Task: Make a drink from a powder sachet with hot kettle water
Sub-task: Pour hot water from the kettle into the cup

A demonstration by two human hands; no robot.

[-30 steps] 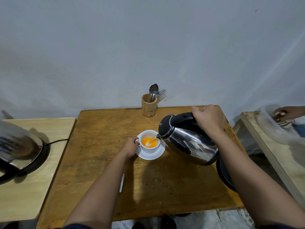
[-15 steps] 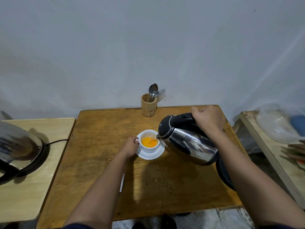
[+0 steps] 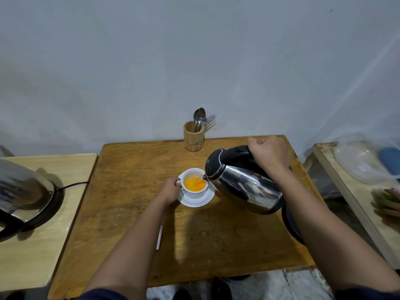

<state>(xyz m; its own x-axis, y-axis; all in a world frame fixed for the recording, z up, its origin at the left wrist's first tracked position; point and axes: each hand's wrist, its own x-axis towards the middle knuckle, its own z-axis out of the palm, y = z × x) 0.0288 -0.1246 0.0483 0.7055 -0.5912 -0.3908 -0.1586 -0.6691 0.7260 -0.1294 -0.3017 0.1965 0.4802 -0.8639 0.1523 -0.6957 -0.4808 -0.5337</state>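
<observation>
A white cup (image 3: 194,192) stands on a white saucer (image 3: 203,202) near the middle of the brown wooden table (image 3: 134,165). Orange liquid fills part of the cup. My left hand (image 3: 170,191) grips the cup's handle. My right hand (image 3: 270,155) is closed on the black handle of a steel kettle (image 3: 244,187), which is tilted left with its spout over the cup's rim. A thin stream of water runs from the spout into the cup. A thin white sachet (image 3: 159,237) lies flat on the table beside my left forearm.
A wooden holder (image 3: 193,137) with spoons and a fork stands at the table's back edge. The black kettle base (image 3: 291,224) sits at the right edge. Another steel kettle (image 3: 23,193) occupies the pale left table. A right-hand table (image 3: 337,176) carries clear plastic and another person's hand (image 3: 390,197).
The kettle keeps pouring at the same tilt and the orange liquid has risen a little. The other person's hand on the right table has moved nearer, toward the lower right.
</observation>
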